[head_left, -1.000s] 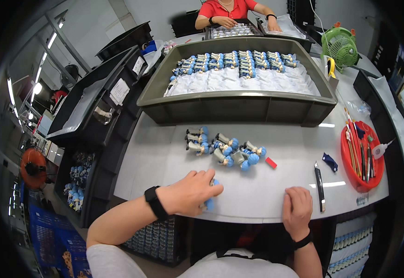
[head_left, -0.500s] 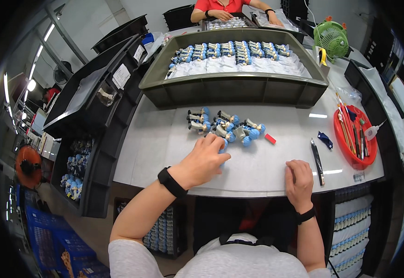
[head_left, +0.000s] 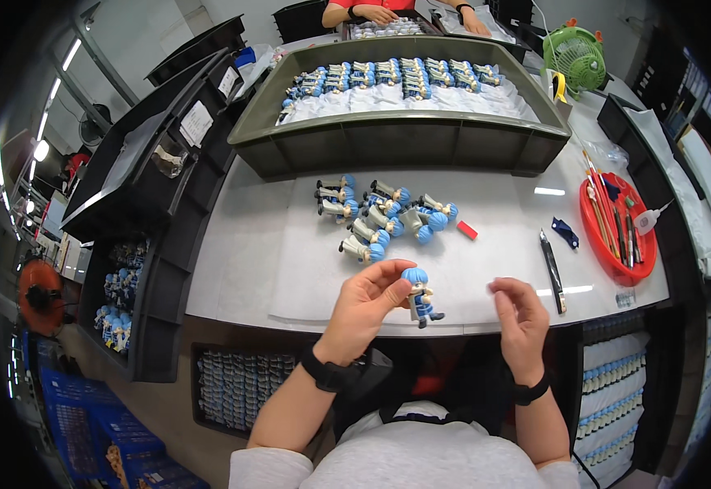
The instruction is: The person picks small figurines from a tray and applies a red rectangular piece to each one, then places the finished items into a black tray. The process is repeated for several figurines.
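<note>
Upright in my left hand [head_left: 365, 307] is a small blue-haired figurine [head_left: 420, 298], pinched at its head and side between thumb and fingers. It is held above the table's near edge, with its legs hanging free. My right hand [head_left: 520, 322] is raised to the right of it, apart from it, fingers loosely curled and spread from the thumb, holding nothing. Beyond my hands, a cluster of similar figurines [head_left: 382, 218] lies on its side on the white tabletop [head_left: 486, 269]. A small red block [head_left: 467, 231] rests just right of the cluster.
A large grey-green tray [head_left: 396, 147] with rows of figurines stands behind the cluster. At right are a craft knife [head_left: 551, 273], a dark blue piece [head_left: 565, 233] and a red bowl [head_left: 650, 265] of brushes. Black crates [head_left: 178, 269] line the left. Across the table, another person's hands work.
My left hand has picked a figurine from the near side of the cluster and brought it toward me, turned upright. The fingers of my right hand have opened a little.
</note>
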The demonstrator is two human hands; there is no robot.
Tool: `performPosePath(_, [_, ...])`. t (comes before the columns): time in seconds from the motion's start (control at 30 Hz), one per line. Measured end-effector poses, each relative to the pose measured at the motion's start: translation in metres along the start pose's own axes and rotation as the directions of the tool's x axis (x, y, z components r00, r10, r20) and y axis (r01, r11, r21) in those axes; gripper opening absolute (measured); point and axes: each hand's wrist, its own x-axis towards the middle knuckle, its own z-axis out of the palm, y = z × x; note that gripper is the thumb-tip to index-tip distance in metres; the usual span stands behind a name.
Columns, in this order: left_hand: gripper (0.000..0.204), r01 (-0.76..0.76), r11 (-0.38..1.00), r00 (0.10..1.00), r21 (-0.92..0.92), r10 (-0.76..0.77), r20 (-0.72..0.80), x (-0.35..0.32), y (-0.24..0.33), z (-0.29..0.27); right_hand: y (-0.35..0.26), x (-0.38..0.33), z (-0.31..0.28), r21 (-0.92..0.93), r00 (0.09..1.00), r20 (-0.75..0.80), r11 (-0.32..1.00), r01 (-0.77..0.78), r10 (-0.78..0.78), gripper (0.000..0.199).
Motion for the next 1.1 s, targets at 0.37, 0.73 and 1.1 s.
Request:
performPosePath(0.37, [0.032,0.035,0.979,0.999,-0.201,-0.036,-0.003,0.009,-0.046,0.018,-0.001,-0.023,0.026,0.520,0.815,0.407,0.629,-0.579,0.413,0.033])
performPosePath(0.73, [0.039,-0.030,0.997,0.999,-0.074,0.028,-0.029,0.019,-0.061,0.021,0.012,-0.023,0.032,0.045,0.995,-0.008,0.994,0.104,-0.104,0.063])
performPosePath(1.1, [0.036,-0.025,0.985,0.999,-0.169,0.019,-0.033,0.020,-0.061,0.022,0.018,-0.022,0.040,-0.081,0.972,-0.065,0.972,0.220,-0.226,0.063])
